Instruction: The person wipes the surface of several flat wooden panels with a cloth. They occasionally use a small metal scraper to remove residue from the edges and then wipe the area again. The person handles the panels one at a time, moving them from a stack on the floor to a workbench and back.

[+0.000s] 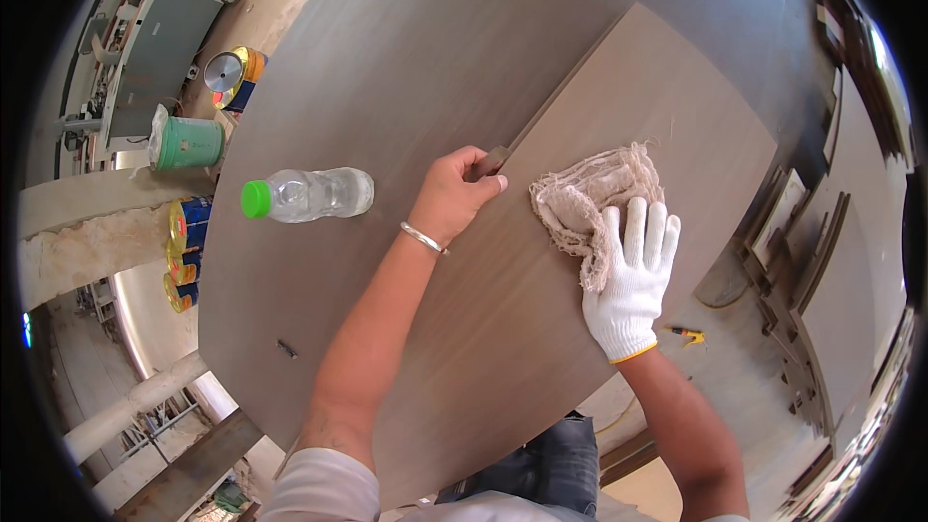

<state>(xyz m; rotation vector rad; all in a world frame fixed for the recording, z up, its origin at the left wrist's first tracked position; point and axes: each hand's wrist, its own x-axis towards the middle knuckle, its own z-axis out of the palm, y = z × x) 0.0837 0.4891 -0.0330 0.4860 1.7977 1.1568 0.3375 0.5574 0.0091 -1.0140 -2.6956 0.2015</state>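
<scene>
A flat brown panel point(667, 87) lies on a larger brown board point(387, 58). Beside the panel's left edge, my bare left hand point(450, 195), with a silver bangle at the wrist, is closed round a small dark brown block point(491, 161). Fingers hide most of that block, so its full shape cannot be told. My right hand point(633, 280) wears a white knitted glove. It lies flat with fingers stretched out, pressing on the right part of a crumpled beige rag point(599, 188) that rests on the panel.
A clear bottle with a green cap point(319, 195) lies on its side at left, with a small dark piece point(286, 349) nearer me. Cans point(184, 256) and a green bucket point(188, 143) stand beyond the left edge. Stacked panels point(851, 300) and a yellow-and-black tool point(689, 335) are at right.
</scene>
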